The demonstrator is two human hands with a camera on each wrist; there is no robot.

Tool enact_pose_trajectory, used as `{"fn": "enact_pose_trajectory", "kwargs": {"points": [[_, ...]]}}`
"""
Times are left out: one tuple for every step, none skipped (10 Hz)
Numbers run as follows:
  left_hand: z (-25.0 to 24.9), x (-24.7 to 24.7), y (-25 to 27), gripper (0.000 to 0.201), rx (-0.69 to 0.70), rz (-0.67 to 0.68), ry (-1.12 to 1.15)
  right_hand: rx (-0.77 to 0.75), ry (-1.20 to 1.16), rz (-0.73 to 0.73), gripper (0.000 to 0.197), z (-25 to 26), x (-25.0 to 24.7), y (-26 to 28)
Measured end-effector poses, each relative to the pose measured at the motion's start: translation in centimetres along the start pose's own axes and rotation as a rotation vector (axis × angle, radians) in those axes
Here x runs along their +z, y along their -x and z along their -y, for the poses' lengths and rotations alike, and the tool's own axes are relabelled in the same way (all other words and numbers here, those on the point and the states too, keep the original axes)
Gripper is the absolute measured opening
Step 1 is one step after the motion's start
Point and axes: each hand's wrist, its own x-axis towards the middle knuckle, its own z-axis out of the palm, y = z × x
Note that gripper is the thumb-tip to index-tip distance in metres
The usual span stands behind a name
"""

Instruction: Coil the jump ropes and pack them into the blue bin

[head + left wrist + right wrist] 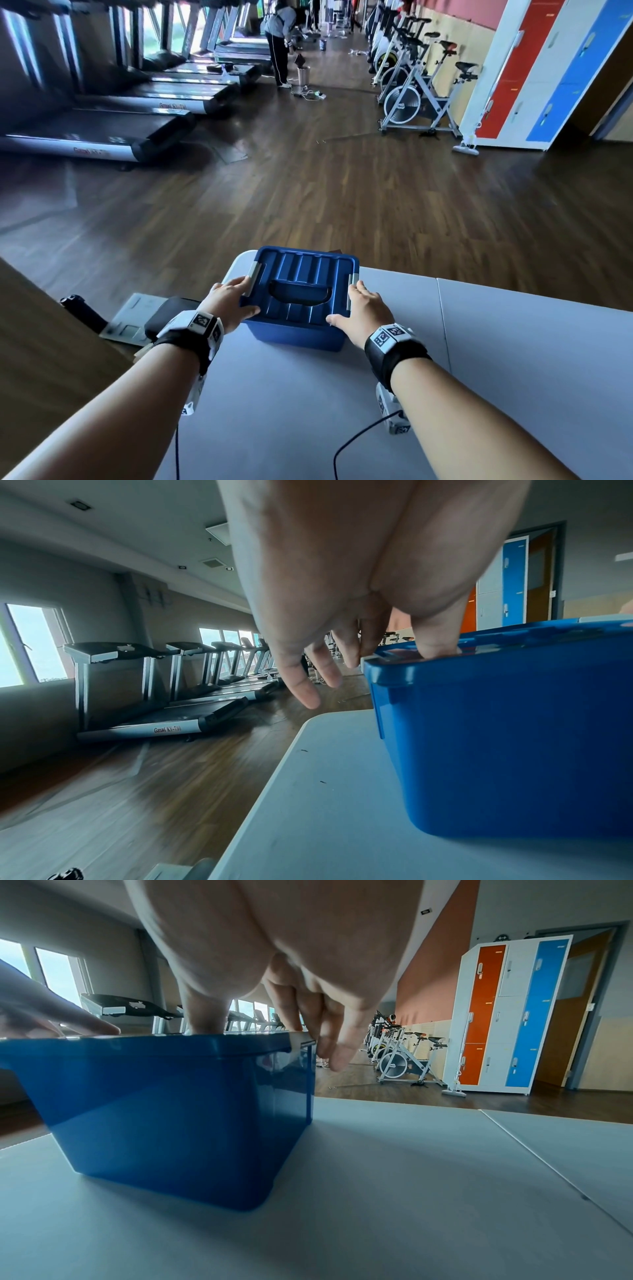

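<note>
Fingers [239, 282] of both hands lie straight, pressing the blue bin [294, 329] lid's side latches; packing seems finished, next snap latches.

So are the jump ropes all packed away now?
Probably. No ropes lie on the grey table, and the blue plastic bin has its ribbed lid on. The left hand and right hand press the lid's sides. Only latching seems left; the inside is hidden.

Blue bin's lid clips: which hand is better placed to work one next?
Neither clearly: left hand rests by the left clip, right hand by the right clip, thumbs on the lid. Probably both together.
</note>
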Motion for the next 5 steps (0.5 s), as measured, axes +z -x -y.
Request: {"fn": "enact_pose_trajectory", "kwargs": {"points": [[0.1, -0.1, -0.3, 0.068, -0.006, 0.005, -0.005, 0.005, 0.007, -0.009, 0.084, 0.0, 0.1, -0.1], [0.1, 0.3, 0.0, 0.063, -0.011, 0.007, -0.041, 0.002, -0.018, -0.006, 0.081, 0.0, -0.3, 0.6], [-0.5, 0.7, 0.4, 0.055, -0.016, -0.041, -0.051, -0.015, -0.094, -0.012, 0.074, -0.1, -0.8, 1.6], [-1.9, 1.4, 2.2, 0.054, -0.019, -0.148, 0.033, -0.024, -0.191, -0.006, 0.074, -1.9, -1.6, 3.5], [-2.4, 2.5, 4.3, 0.05, 0.015, -0.266, 0.168, -0.01, -0.238, -0.03, 0.071, -4.0, -2.3, 5.5]]}}
